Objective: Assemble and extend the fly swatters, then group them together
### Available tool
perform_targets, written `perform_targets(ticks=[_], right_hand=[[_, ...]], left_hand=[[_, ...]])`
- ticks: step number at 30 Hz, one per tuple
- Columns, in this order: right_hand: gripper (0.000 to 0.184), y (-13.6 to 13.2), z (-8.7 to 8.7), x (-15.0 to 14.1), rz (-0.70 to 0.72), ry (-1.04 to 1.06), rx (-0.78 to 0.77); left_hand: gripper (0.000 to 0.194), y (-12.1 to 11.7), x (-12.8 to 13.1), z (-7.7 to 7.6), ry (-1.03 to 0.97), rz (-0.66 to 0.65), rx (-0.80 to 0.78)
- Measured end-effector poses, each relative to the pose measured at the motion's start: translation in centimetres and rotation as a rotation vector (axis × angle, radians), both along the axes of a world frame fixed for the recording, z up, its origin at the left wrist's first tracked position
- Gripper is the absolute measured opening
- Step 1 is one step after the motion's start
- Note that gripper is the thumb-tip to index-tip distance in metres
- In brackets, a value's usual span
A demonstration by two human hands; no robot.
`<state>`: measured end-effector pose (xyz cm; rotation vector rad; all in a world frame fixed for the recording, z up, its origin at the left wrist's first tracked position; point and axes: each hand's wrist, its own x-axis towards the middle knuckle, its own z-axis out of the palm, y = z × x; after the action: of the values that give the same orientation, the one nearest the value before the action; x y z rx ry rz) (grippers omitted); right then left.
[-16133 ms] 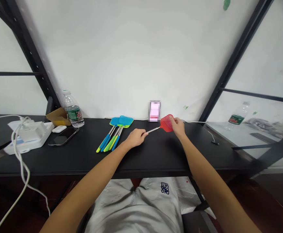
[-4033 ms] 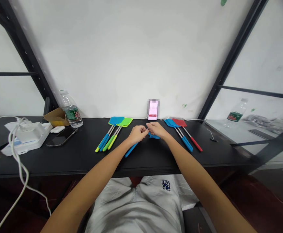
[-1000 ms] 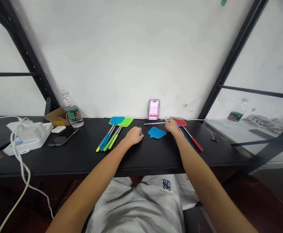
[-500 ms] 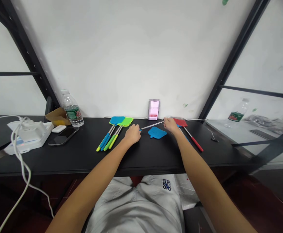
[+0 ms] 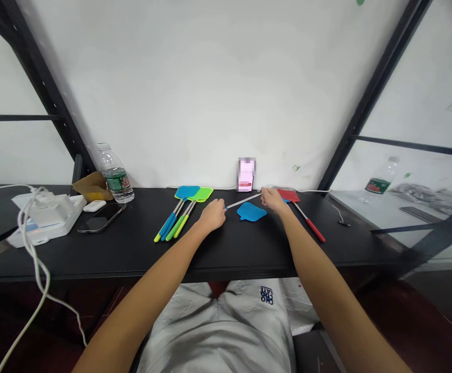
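Note:
A thin steel fly swatter shaft spans the gap between my hands. My left hand grips its lower end, where a bit of blue shows, and my right hand holds its far end. A detached blue swatter head lies flat on the black desk, just below the shaft and touching neither hand. Beyond my right hand lies a red-handled swatter, its red head overlapping a mostly hidden blue swatter. Left of my left hand, blue and green swatters lie side by side.
A phone with a blurred screen stands against the white wall. Further left are a water bottle, a cardboard piece, a flat smartphone, an earbud case and a white charger with cables.
Compared with a second ago, the shaft's near end has swung down to my left hand, tilting the shaft. Since half a second ago, little has moved. The blue head has stayed put.

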<state>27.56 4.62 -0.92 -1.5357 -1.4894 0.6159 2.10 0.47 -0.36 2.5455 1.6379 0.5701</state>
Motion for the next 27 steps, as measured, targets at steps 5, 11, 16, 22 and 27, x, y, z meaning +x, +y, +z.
perform_targets(ticks=[5, 11, 16, 22, 27], right_hand=[[0.038, -0.5, 0.3, -0.7, 0.066, 0.146, -0.013], [0.04, -2.0, 1.1, -2.6, 0.119, 0.108, -0.037], [0.043, -2.3, 1.4, -3.1, 0.154, 0.015, -0.063], [0.045, -1.4, 1.2, -1.8, -0.005, -0.144, -0.004], [0.054, -1.5, 0.7, -1.4, -0.115, -0.591, -0.097]], left_hand=[[0.014, -0.1, 0.2, -0.3, -0.079, -0.128, -0.011], [0.019, -0.1, 0.5, -0.5, -0.118, -0.146, -0.019], [0.026, -0.5, 0.7, -0.3, -0.122, -0.189, -0.014], [0.026, -0.5, 0.7, -0.1, -0.092, -0.115, 0.005], [0.02, -0.6, 0.9, -0.2, -0.121, -0.097, 0.011]])
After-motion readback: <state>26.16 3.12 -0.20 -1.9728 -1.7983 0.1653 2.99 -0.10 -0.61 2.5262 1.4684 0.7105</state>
